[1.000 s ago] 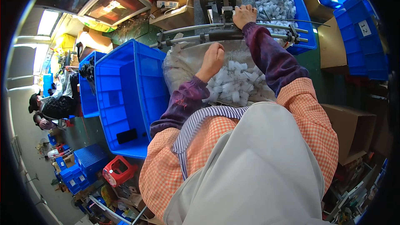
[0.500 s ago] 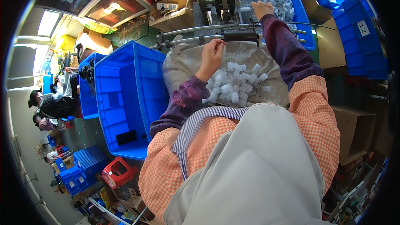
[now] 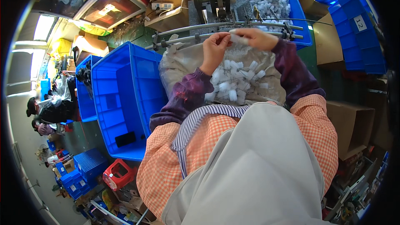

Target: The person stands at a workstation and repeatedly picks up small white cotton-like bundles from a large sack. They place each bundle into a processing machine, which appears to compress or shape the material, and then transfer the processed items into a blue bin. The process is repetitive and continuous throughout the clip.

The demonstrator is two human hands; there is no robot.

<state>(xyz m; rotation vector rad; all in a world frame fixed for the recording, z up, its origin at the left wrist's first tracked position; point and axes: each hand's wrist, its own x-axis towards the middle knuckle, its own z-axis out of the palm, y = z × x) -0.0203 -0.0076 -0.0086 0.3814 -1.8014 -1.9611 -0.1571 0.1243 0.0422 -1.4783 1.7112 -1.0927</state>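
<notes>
Lying rumpled, a beige cloth (image 3: 176, 64) carries heaped white brushes (image 3: 233, 84). Above, the left hand (image 3: 213, 51) has its fingers pressed together; the right hand (image 3: 261, 40), blurred, seemingly pinches one pale brush (image 3: 238, 38) between the two, and a loose grip could drop it.

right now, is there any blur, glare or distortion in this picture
Head view: the right hand looks motion-blurred; head view: the window at far left glares white; head view: fisheye distortion bows the metal rails, and the rim falls to black.
</notes>
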